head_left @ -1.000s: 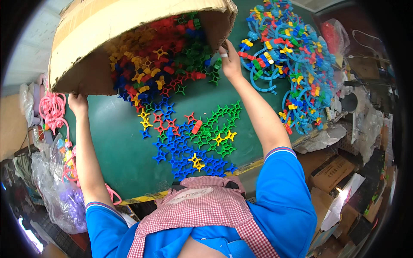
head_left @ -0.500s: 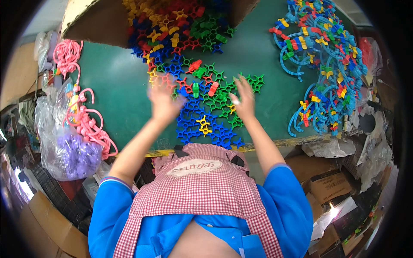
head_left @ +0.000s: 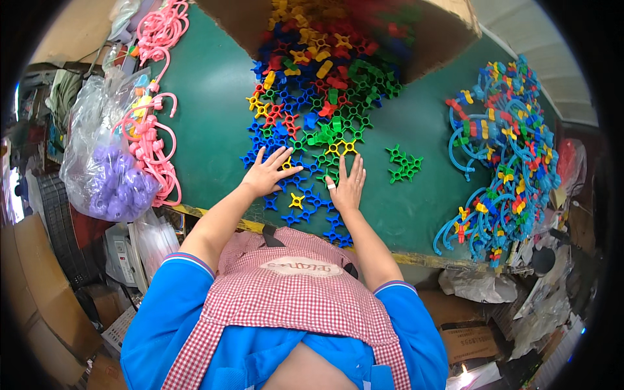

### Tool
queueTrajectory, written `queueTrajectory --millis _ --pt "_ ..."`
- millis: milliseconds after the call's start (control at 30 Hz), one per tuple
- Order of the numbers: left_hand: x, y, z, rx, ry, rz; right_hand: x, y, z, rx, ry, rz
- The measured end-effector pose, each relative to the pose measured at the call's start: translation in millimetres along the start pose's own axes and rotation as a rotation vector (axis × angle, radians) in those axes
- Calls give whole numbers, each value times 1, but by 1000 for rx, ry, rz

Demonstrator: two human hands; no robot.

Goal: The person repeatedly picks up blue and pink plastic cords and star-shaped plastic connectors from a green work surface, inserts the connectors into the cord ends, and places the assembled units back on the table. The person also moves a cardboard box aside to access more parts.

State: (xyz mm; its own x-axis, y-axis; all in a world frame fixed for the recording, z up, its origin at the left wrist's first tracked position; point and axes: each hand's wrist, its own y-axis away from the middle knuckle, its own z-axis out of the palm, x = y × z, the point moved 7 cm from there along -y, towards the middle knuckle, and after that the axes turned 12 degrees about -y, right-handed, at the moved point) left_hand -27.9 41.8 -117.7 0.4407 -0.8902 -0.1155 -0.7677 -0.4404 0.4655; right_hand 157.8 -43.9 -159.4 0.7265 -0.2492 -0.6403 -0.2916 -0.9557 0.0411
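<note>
Both hands lie flat, fingers spread, gripping nothing: the left hand [head_left: 270, 173] and right hand [head_left: 348, 187] press on the heap of small star-shaped plastic pieces in blue, green, yellow and red [head_left: 312, 130] spilling from a tipped brown cardboard box [head_left: 435, 39] across the green bench [head_left: 208, 97].

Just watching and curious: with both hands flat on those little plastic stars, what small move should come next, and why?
Probably spread them outward. The left hand and right hand lie open, palms down, on the star-shaped plastic pieces, which sit heaped and tangled below the tipped cardboard box. The green table shows bare surface on both sides.
</note>
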Motion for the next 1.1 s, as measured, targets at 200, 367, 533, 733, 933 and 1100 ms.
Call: queueTrajectory --millis 200,367,533,733,933,1100 --pt "-59 -1 -23 354 273 -71 -29 -69 -35 233 -103 -325" --pt "-158 -98 -106 742 391 -244 -78 -255 -71 218 119 -450" --pt "-232 -201 -100 620 339 -522 -85 -373 -76 109 471 50" --pt "-195 -160 -76 697 497 -364 -94 -307 -18 -8 256 -350" --pt "-209 -34 -71 1060 500 38 -105 -226 -8 61 63 -331" --pt "-476 -25 -26 976 340 -843 -85 -207 10 227 252 -327"
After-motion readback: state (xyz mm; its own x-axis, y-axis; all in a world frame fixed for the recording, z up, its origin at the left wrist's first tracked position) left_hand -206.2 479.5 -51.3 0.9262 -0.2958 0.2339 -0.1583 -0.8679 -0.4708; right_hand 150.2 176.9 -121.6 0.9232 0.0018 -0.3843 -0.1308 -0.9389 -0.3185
